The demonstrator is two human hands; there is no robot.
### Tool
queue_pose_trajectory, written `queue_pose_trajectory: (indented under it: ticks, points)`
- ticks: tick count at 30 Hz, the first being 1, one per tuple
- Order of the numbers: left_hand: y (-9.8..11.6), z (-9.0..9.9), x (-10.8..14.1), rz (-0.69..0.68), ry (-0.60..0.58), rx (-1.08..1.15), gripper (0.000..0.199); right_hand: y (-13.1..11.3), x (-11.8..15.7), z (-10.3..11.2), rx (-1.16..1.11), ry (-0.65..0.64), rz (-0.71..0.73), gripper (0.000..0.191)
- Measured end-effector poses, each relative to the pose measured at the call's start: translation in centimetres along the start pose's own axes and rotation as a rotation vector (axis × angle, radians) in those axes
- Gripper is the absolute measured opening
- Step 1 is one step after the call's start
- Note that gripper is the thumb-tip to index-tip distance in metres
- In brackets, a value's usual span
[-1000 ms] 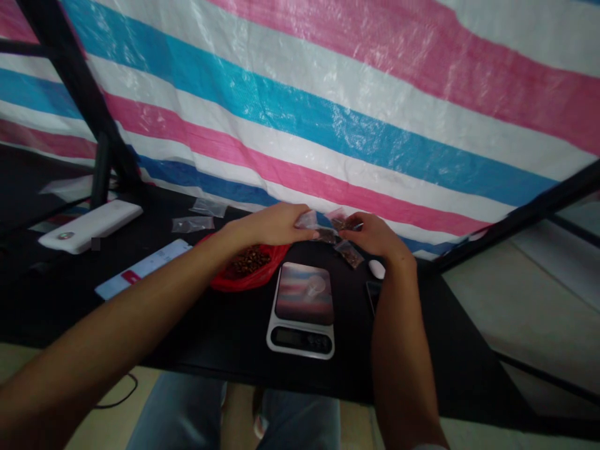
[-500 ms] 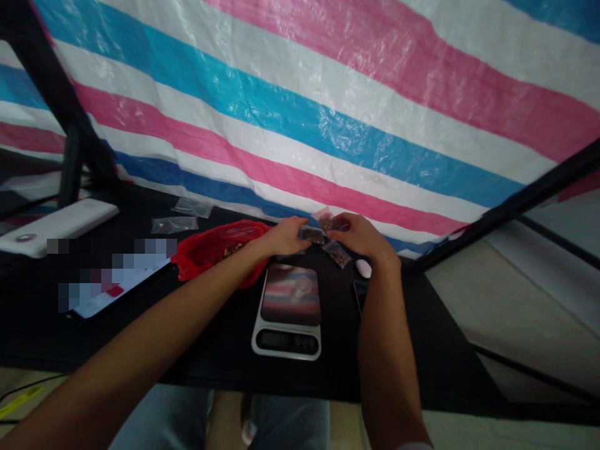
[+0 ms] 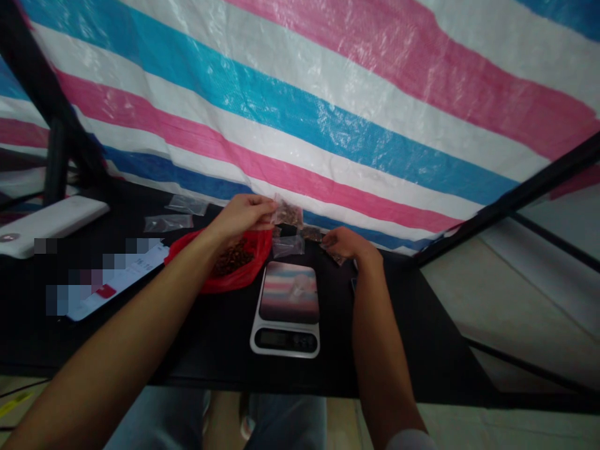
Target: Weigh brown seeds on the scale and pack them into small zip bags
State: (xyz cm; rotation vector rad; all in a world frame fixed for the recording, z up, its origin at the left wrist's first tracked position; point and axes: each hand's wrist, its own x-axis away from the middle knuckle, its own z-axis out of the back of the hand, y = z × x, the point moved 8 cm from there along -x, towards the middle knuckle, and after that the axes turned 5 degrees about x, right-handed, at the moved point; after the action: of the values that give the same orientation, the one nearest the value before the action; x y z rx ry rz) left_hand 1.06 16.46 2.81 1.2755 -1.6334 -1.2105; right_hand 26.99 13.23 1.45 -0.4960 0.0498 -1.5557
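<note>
My left hand (image 3: 246, 212) pinches the edge of a small clear plastic bag (image 3: 287, 212) with brown bits inside, near the back of the table. My right hand (image 3: 347, 242) has its fingers down on a second filled plastic bag (image 3: 334, 255); a firm grip cannot be made out. Between the hands lies another filled bag (image 3: 311, 234). An unfilled clear bag (image 3: 287, 246) rests just behind the kitchen scale (image 3: 289, 294). Under my left forearm is a red plastic bag (image 3: 250, 270), open at the top, holding many small brown pieces (image 3: 237, 256).
Two flat clear bags (image 3: 169, 223) lie at the back left. A white oblong device (image 3: 51, 224) and a phone-like screen (image 3: 135, 272) are further left. A dark phone edge (image 3: 354, 286) shows by my right wrist. A striped plastic sheet (image 3: 300, 125) hangs behind the table.
My left hand has moved left and slightly up, now with a filled bag in its fingers. My right hand has dropped down to the bag at the right, covering the white mouse-like object.
</note>
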Motion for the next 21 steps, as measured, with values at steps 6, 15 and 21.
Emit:
queue_pose_trajectory:
  ticks: [6, 15, 21]
  points:
    - [0.2, 3.4, 1.9, -0.001, 0.056, 0.277, 0.011, -0.4, -1.8, -2.1, 0.101, -0.002, -0.012, 0.018]
    - [3.5, 5.7, 3.1, -0.296, 0.121, 0.467, 0.018, -5.6, 0.9, 0.8, -0.067, 0.094, 0.235, 0.010]
    - [3.8, 4.9, 3.9, -0.372, 0.118, 0.379, 0.027, -15.7, 3.3, -1.0, -0.277, 0.186, 0.642, 0.018]
